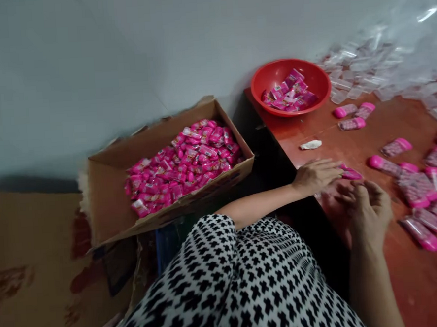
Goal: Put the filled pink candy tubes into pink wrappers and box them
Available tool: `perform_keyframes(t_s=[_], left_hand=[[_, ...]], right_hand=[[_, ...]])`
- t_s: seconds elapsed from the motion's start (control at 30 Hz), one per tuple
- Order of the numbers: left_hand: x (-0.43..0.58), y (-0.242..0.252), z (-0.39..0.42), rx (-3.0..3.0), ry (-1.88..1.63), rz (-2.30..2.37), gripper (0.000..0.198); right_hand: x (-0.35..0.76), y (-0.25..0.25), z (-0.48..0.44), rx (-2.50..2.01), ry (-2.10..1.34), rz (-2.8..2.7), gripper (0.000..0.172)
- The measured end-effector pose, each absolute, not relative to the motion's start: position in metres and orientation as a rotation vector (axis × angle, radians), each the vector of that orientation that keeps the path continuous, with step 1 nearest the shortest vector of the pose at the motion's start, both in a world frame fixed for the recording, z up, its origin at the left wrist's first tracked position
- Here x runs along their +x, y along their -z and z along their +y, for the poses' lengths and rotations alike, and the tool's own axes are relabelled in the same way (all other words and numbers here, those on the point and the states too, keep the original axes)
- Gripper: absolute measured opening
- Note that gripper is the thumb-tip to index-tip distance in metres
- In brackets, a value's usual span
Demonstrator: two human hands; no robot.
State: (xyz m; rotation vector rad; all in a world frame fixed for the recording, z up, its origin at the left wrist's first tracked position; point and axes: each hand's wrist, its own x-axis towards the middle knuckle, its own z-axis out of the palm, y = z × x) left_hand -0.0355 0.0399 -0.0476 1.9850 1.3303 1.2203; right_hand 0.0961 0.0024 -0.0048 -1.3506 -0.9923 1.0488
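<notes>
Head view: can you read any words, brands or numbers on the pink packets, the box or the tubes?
No text here can be read.
The pink packets in the cardboard box and in the red bowl: printed, but too blurred to read.
The pink-capped tubes on the table: too blurred to read.
The box's front wall: dark marks, unreadable.

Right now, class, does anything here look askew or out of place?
The cardboard box of pink packets, left of the table, sits tilted with ragged flaps. A crumpled white scrap, like litter, lies on the table near the red bowl.
</notes>
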Motion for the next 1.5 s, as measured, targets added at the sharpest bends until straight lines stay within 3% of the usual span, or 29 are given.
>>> perform_keyframes(t_s=[0.2,0.27,0.47,0.6,0.83,1.0,1.1,1.2,1.33,1.4,1.5], left_hand=[[-0.039,0.019,0.009,1.357,-1.391,1.119,0.028],[-0.046,0.014,0.010,1.089,-1.345,1.095,0.041],[-0.061,0.010,0.017,0.778,-0.997,0.960,0.034],[-0.069,0.013,0.015,0.712,-1.057,1.133,0.031],[-0.063,0.016,0.010,0.555,-1.074,1.201,0.023],[-0.048,0.010,0.005,0.353,-1.047,1.189,0.008],[-0.039,0.006,0.005,0.291,-1.022,1.153,0.013],[-0.031,0.001,0.006,0.228,-1.020,1.107,0.018],[-0.031,-0.003,0.007,0.172,-1.041,1.074,0.013],[-0.032,-0.004,0.007,0.171,-1.017,1.074,0.015],[-0.031,-0.003,0.008,0.175,-0.998,1.082,0.016]], right_hand=[[0.088,-0.005,0.016,-1.201,-1.199,-0.841,0.041],[0.094,-0.006,0.022,-1.223,-1.242,-0.926,0.042],[0.104,-0.008,0.033,-1.267,-1.321,-1.085,0.048],[0.108,0.001,0.043,-1.378,-1.115,-1.312,0.041],[0.122,0.007,0.048,-1.791,-0.353,-2.078,0.035],[0.164,-0.020,0.017,-2.104,-0.156,-1.929,0.032],[0.199,-0.020,0.005,-2.376,0.001,-1.827,0.032],[0.226,-0.004,-0.001,-2.218,-0.069,-2.028,0.027],[0.249,0.013,-0.016,-1.657,-0.294,-2.246,0.043],[0.252,0.011,-0.025,-1.670,-0.273,-2.129,0.042],[0.240,-0.003,-0.036,-2.035,-0.178,-1.808,0.031]])
